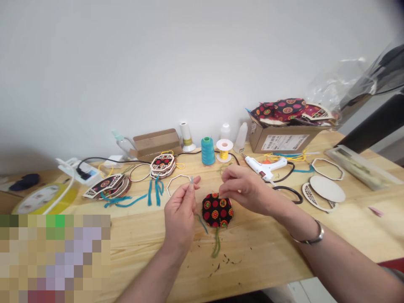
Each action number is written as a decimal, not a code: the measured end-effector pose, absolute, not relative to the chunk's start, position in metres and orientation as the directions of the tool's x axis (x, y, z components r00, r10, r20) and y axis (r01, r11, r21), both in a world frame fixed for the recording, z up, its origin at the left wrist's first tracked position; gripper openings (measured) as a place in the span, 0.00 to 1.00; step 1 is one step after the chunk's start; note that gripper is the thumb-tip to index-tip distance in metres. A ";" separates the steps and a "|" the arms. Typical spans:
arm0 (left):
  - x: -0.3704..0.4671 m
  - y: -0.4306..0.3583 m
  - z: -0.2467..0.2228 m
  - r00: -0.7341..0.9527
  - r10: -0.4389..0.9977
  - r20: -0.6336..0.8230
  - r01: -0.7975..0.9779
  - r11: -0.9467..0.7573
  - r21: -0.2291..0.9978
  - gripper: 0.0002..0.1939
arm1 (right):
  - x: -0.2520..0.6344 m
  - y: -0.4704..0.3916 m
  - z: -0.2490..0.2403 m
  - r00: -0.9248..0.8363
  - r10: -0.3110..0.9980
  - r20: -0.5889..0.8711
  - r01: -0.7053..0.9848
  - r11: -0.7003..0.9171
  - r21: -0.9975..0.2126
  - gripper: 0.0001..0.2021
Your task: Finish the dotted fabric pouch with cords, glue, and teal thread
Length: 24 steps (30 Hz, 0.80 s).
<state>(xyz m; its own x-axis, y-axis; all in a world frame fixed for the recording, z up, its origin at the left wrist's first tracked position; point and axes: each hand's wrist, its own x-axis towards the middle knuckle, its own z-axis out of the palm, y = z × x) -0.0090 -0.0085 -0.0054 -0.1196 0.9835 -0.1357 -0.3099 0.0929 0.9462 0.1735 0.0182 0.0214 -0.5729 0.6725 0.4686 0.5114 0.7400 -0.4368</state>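
My left hand [181,206] is closed in a pinch, with the tip of a thin blue cord poking up between thumb and forefinger. Below that hand the cord's tail [202,223] hangs beside a black octagonal fabric piece [217,211] with red and yellow flower roundels. A green cord loop [216,244] runs from the fabric's lower edge across the table. Over the fabric's upper right edge, my right hand [241,187] has its fingers curled and tips together; what they hold, if anything, is hidden. Behind my left hand lies a thin octagonal wooden frame [173,179].
A white glue gun [265,167] lies behind my right forearm. Along the wall stand a blue thread cone [207,151], a yellow spool [224,150] and a carton [284,136] of fabric pieces. Finished-looking ornaments [163,165] and blue cords [154,191] lie left; wooden discs [328,189] lie right.
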 end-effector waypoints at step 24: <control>-0.004 -0.019 -0.015 0.119 0.988 -0.100 0.057 0.094 0.994 0.13 | 0.166 0.021 0.014 -0.581 0.675 0.455 0.601 0.733 -0.319 0.06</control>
